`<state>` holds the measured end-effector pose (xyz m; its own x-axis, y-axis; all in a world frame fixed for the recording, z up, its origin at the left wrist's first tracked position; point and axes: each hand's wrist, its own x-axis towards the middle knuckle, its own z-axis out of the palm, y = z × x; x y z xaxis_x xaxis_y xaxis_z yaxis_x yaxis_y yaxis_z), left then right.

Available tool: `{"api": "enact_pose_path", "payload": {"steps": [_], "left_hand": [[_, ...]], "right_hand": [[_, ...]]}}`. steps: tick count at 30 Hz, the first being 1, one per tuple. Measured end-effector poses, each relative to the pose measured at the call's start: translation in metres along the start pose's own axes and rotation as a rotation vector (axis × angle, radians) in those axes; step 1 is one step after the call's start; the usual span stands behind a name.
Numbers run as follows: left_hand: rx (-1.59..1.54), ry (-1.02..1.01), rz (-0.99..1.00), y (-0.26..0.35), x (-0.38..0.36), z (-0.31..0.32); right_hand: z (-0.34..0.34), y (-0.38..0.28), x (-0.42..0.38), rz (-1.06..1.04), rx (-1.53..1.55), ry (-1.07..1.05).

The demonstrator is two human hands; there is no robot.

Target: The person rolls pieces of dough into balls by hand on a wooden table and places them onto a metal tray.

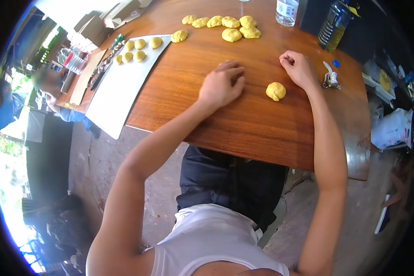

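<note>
1. Left hand (221, 85) is lying palm-down on the wooden counter (244, 124), fingers together, gripping nothing; it looks to be pressing or rolling dough, though none shows beneath it.
2. Dough ball (276, 91) is sitting just beside the right hand, apparently between shaping steps.
3. Right hand (300, 68) is resting loosely curled and empty; picking the ball up would call for a soft pinch.

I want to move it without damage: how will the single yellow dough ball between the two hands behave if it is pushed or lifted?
The dough ball looks soft and lumpy, so it would probably dent under fingers rather than stay stiff. Its uneven, slightly flattened shape suggests it would slide or wobble on the wooden table, not roll far. It seems light for one hand.
</note>
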<state>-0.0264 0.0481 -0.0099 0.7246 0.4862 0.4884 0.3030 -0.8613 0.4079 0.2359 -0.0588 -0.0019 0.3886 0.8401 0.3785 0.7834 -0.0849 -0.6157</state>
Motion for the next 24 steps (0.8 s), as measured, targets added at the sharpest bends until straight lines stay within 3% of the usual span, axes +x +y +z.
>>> {"api": "enact_pose_path", "payload": {"steps": [1,3,7,10,12,15,17,20,24], "left_hand": [[-0.003,0.008,-0.003,0.006,-0.004,0.001],[0.010,0.022,0.178,0.023,-0.027,0.002],[-0.022,-0.078,0.145,0.040,-0.086,-0.048],[0.058,-0.061,0.076,0.019,-0.095,-0.065],[0.124,-0.021,-0.155,-0.012,-0.061,-0.062],[0.149,0.076,-0.123,-0.022,-0.016,-0.026],[0.072,0.076,0.019,-0.004,-0.002,-0.002],[0.045,0.080,0.181,0.022,-0.028,0.001],[-0.008,-0.017,0.145,0.032,-0.089,-0.047]], "right_hand": [[-0.001,-0.001,-0.002,-0.006,-0.006,-0.003],[-0.002,0.000,-0.003,0.030,-0.017,-0.001],[0.000,0.009,-0.002,0.002,0.005,0.024],[0.007,0.013,0.001,-0.020,0.099,-0.009],[0.001,0.004,0.003,0.011,0.034,-0.033],[-0.001,-0.001,-0.001,0.020,-0.036,0.002],[-0.002,-0.001,-0.002,0.023,-0.026,0.008],[-0.001,0.005,-0.004,0.013,0.019,0.011],[0.001,0.010,-0.003,-0.022,0.046,-0.008]]}}
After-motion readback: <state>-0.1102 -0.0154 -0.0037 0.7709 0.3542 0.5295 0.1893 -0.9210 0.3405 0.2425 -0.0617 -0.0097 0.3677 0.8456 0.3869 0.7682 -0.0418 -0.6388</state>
